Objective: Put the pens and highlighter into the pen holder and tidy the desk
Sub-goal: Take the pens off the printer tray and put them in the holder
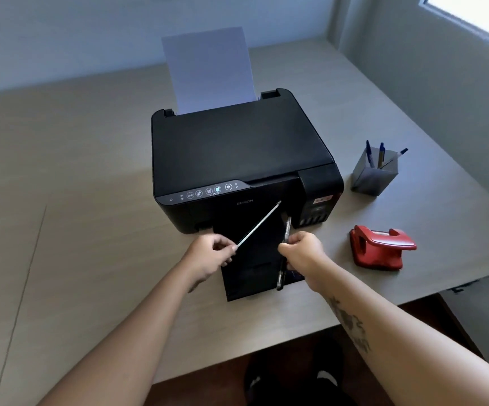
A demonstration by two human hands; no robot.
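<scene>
Black pen (283,253): slim, dark, held near its middle by the right hand (303,247), standing close to upright over the printer tray (255,268); its lower end seemed to touch or hang just above the tray, I could not tell which.
Pencil (259,224): thin, pale, pinched at its near end by the left hand (209,253), slanting up and to the right with its tip in front of the printer (237,153).
Hands: both were closed, each on its own item, fingers curled in a light pinch; neither was free.
Holder (374,174): grey, angular, stood on the counter (91,171) to the right of the printer, well apart from both hands, already carrying three blue pens (369,153).
Handling, judged: both sticks looked light and rigid, with smooth barrels that could roll or slip; little force would be needed. The right hand's grip near the middle gave good control. The left hand's grip at the very end left a long lever, so the pencil could swing; a hold nearer the middle would steady it.
Placing, judged: the holder looked light and might tip if struck on its rim, so each should go in tip down, gently.
Punch (382,247): red, on the counter right of the tray, near the holder's front, possibly part of the tidying.
Highlighter: none could be made out.
</scene>
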